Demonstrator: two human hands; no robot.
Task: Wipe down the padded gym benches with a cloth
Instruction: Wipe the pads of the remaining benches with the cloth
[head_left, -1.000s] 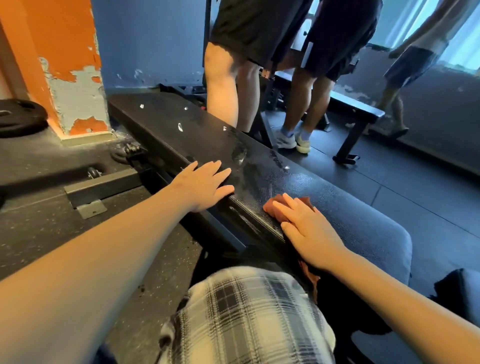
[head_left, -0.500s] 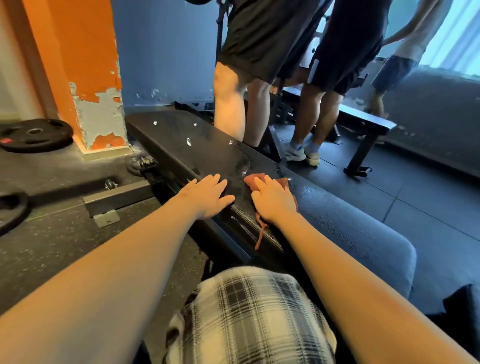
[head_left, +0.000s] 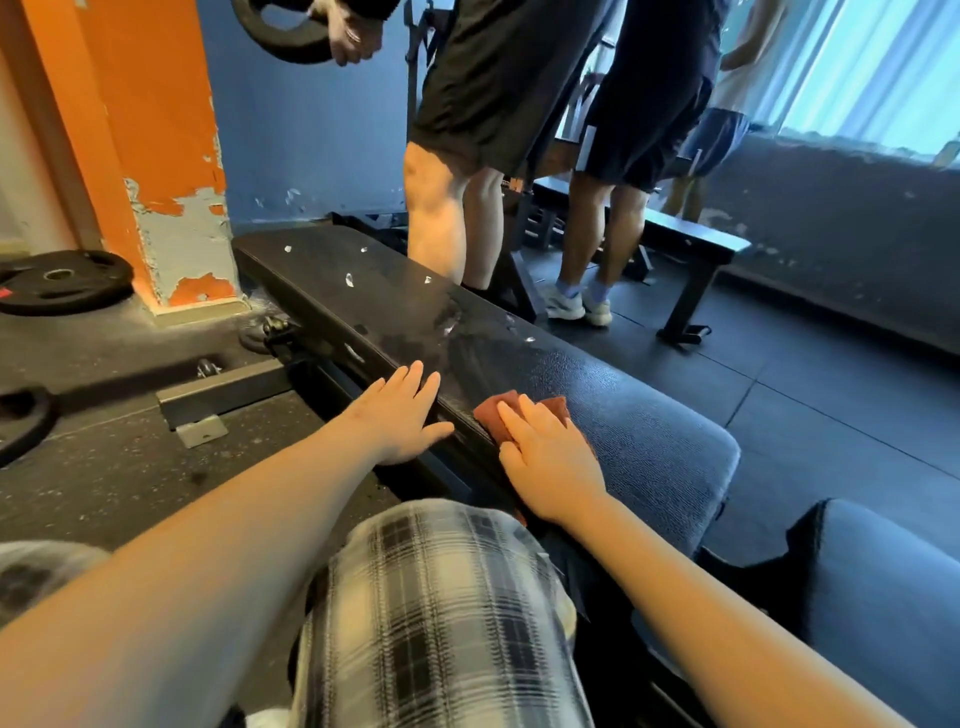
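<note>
Scuffed gym bench (head_left: 623, 400) bears left grip (head_left: 402, 415) flat, right grip (head_left: 550, 462) flat pressing cloth (head_left: 491, 417).

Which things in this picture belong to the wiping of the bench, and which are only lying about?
Belong to the job: padded bench; red cloth on it; right hand pressing the cloth; left hand resting on the bench edge.
Only lying about: weight plate beside the orange pillar; second weight plate at the picture's left edge.

cloth (head_left: 524, 410): rust-red | bench (head_left: 623, 415): black (white-flecked) | shorts (head_left: 441, 613): black-white plaid
</note>
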